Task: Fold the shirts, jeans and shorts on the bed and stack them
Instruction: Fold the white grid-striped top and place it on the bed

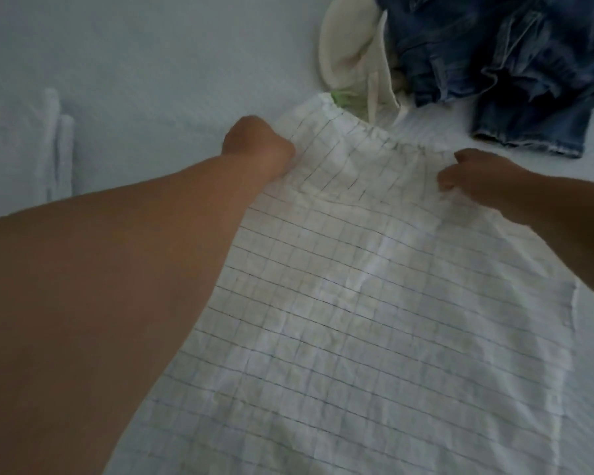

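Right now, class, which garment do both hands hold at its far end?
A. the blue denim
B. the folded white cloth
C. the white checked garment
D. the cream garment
C: the left hand and right hand both grip the white checked garment near its gathered edge.

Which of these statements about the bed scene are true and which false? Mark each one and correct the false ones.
1. Both hands grip the checked white garment. True: left hand, right hand.
2. The denim clothes lie neatly folded. False: they lie crumpled in a heap.
3. A cream garment lies beside the denim. True.
4. The checked garment is folded in half. False: it lies spread out on the bed.
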`<action>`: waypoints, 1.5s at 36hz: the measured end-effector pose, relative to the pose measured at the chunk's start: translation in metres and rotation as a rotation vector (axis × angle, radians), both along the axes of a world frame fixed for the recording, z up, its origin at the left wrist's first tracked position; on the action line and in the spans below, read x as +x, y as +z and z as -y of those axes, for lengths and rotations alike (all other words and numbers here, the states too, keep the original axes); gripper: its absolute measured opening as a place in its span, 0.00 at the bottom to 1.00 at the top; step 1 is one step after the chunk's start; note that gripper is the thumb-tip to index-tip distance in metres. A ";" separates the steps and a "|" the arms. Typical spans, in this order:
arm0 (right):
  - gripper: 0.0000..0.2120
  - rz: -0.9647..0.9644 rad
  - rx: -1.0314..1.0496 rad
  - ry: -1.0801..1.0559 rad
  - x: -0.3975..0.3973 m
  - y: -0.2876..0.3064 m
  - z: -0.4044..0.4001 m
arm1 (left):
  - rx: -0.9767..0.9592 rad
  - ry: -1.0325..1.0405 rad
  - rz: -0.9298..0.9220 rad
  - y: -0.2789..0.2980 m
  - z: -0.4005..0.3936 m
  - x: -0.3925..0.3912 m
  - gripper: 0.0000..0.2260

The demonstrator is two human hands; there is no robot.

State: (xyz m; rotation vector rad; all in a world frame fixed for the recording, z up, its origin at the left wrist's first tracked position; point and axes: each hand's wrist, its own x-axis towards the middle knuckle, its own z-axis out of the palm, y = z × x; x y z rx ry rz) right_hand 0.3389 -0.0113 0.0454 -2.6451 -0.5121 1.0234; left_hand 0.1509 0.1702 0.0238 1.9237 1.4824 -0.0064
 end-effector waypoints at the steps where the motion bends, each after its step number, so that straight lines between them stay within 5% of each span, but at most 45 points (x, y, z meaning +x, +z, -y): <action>1: 0.27 -0.020 -0.064 0.073 0.005 0.000 0.006 | 0.037 0.000 -0.023 -0.001 -0.001 0.000 0.14; 6: 0.27 0.066 -0.181 0.304 0.019 -0.005 0.031 | 0.101 0.073 0.026 -0.003 -0.005 -0.002 0.10; 12: 0.11 0.231 -0.094 0.279 0.020 -0.016 0.046 | -0.064 0.093 0.106 0.003 -0.007 0.002 0.13; 16: 0.10 0.223 0.024 0.274 0.012 -0.012 0.046 | -0.283 0.156 0.292 0.015 -0.006 0.011 0.20; 21: 0.05 0.314 0.253 0.139 -0.021 0.012 0.058 | -0.365 0.269 0.416 0.024 -0.006 -0.008 0.11; 28: 0.01 0.598 0.468 0.394 -0.102 0.044 0.125 | -0.365 0.198 0.629 0.050 0.020 -0.089 0.10; 31: 0.08 0.592 0.438 0.445 -0.144 0.040 0.161 | -0.305 0.126 0.573 0.056 0.044 -0.143 0.16; 35: 0.10 0.496 0.261 0.445 -0.195 0.026 0.201 | -0.179 0.054 0.204 0.043 0.084 -0.205 0.16; 38: 0.11 0.398 0.207 0.411 -0.217 0.018 0.219 | -0.182 0.268 0.182 0.035 0.106 -0.229 0.13; 41: 0.11 0.177 0.190 0.156 -0.224 0.020 0.226 | -0.423 0.622 0.389 0.034 0.115 -0.231 0.10; 44: 0.07 -0.041 0.143 -0.406 -0.217 0.017 0.230 | -0.493 0.513 0.326 0.032 0.117 -0.226 0.04; 48: 0.06 -0.478 0.390 -1.257 -0.189 0.012 0.226 | -0.484 0.522 0.219 0.028 0.114 -0.201 0.09; 54: 0.13 -0.682 0.685 -1.457 -0.165 0.017 0.203 | -0.575 0.695 0.270 0.027 0.118 -0.183 0.04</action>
